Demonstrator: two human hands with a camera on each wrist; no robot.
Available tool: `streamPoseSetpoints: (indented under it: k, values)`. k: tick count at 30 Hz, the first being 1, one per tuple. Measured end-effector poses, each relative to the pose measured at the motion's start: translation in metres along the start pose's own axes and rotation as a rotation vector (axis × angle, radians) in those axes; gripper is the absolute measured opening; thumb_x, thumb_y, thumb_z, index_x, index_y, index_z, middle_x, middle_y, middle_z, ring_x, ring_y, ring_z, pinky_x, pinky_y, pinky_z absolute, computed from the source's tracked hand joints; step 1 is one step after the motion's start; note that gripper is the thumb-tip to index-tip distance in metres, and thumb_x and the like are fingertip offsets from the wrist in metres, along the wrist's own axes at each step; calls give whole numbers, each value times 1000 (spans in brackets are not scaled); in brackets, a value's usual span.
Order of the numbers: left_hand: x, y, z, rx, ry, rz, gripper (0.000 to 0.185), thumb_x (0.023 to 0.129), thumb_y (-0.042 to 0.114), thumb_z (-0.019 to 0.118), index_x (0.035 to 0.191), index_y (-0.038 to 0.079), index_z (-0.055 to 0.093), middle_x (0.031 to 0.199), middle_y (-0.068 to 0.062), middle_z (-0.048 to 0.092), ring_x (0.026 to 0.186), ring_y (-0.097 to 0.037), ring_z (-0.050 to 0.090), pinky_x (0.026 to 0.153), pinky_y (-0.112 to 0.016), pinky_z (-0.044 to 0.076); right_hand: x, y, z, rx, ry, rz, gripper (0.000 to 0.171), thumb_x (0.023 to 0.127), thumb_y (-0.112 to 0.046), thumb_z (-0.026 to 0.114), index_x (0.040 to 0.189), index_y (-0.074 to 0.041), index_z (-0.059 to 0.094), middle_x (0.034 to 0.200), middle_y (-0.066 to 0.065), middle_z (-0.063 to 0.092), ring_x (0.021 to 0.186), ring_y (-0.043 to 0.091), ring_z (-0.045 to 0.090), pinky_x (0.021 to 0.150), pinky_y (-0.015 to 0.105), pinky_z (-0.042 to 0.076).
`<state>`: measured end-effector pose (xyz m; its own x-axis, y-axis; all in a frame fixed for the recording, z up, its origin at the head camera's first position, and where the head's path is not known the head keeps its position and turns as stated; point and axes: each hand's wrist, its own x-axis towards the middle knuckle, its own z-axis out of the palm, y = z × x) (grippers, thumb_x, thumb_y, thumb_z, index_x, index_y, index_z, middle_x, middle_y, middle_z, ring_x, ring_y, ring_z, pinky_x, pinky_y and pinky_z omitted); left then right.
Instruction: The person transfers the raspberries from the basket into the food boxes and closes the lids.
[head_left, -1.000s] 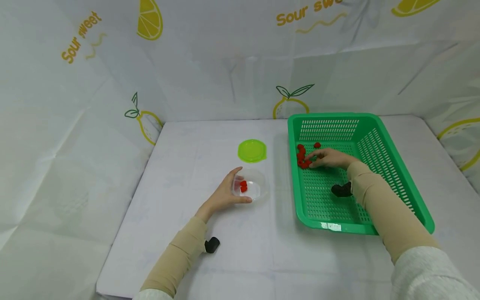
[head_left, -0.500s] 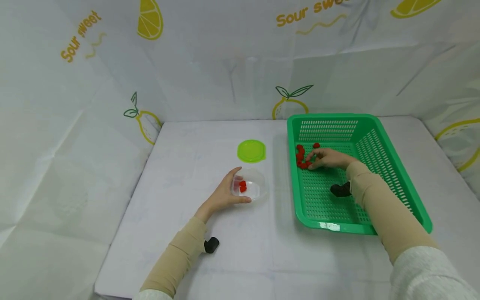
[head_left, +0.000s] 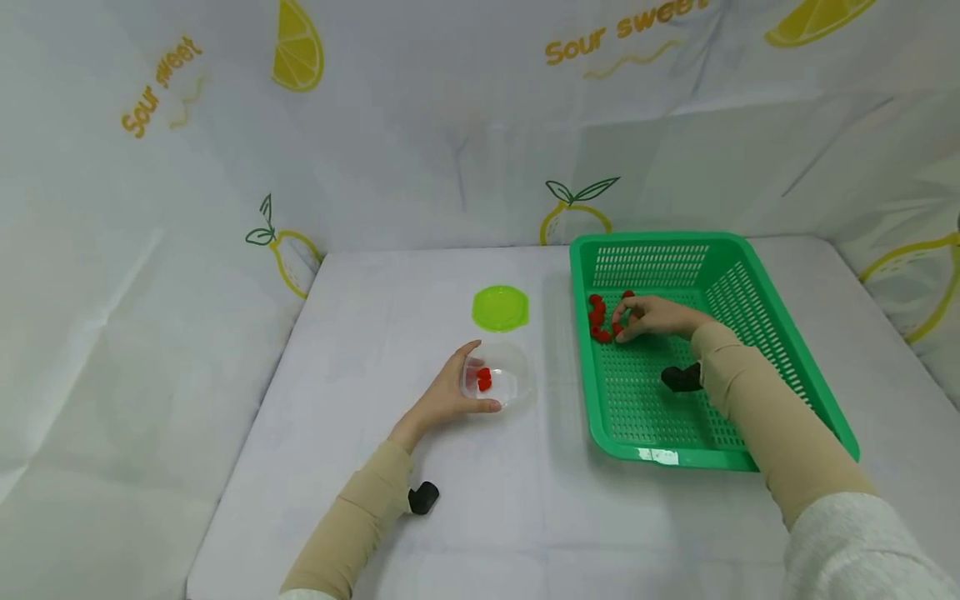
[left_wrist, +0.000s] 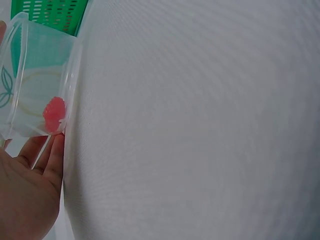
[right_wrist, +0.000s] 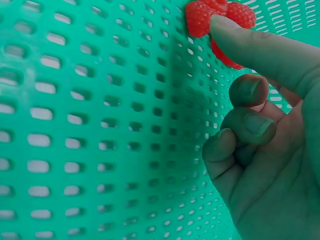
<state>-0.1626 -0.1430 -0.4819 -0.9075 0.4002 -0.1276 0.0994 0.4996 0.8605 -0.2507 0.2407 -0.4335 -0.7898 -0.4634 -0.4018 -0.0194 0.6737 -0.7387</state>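
Note:
My left hand [head_left: 450, 390] holds a clear plastic container [head_left: 516, 375] upright on the table, thumb and fingers spread round its side. Two red raspberries [head_left: 484, 379] lie inside it, close together; in the left wrist view they show through the wall as a red raspberry cluster [left_wrist: 55, 114]. Inside the green basket [head_left: 720, 459], my right hand [head_left: 660, 318] pinches a raspberry [head_left: 617, 328] between thumb and forefinger. The right wrist view shows this raspberry [right_wrist: 225, 55] partly hidden behind the thumb, with the other fingers curled. Several more raspberries [head_left: 597, 318] lie along the basket's left wall.
A lime-green lid [head_left: 500, 308] lies flat on the white-covered table [head_left: 375, 317], just behind the container. Perforated walls with a raised rim surround the right hand. One further raspberry [head_left: 628, 294] sits behind that hand. A lemon-printed sheet [head_left: 405, 167] hangs at the back.
The right hand has closed on a raspberry and drawn it slightly right, away from the others by the wall. The left hand and container stay in place; the head view has tilted slightly.

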Motion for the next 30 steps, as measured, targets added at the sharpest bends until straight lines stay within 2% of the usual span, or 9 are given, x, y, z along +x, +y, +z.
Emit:
streamPoseSetpoints:
  k: [8,16,24,30]
  values:
    - [-4,-4,5,-10,-16,4,103,67,43,81,148,23,19,136,-3,47,132,-22,39,113,-50,27,-8,-2,2,2,-8,5,40,84,-23,68,116,-5,51,69,5,50,58,14,37,58,31,36]
    - [1,-4,1,6,-1,20,104,67,43,81,148,23,19,136,-3,47,130,-21,39,112,-50,29,-13,-20,-4,51,23,-33,42,84,-23,68,118,-4,52,72,8,52,59,14,38,59,31,38]
    - [0,-2,-2,15,-2,25,104,67,45,80,148,23,18,136,-3,47,132,-22,38,112,-51,28,-19,-36,-3,53,26,-79,45,84,-28,69,118,-4,52,74,9,48,67,19,40,65,35,38]
    - [0,-3,-1,14,-1,29,104,67,45,80,148,22,18,136,-2,47,131,-21,38,112,-50,28,-22,-44,-3,64,33,-92,47,84,-29,68,120,-4,50,73,8,48,71,21,43,76,36,40]
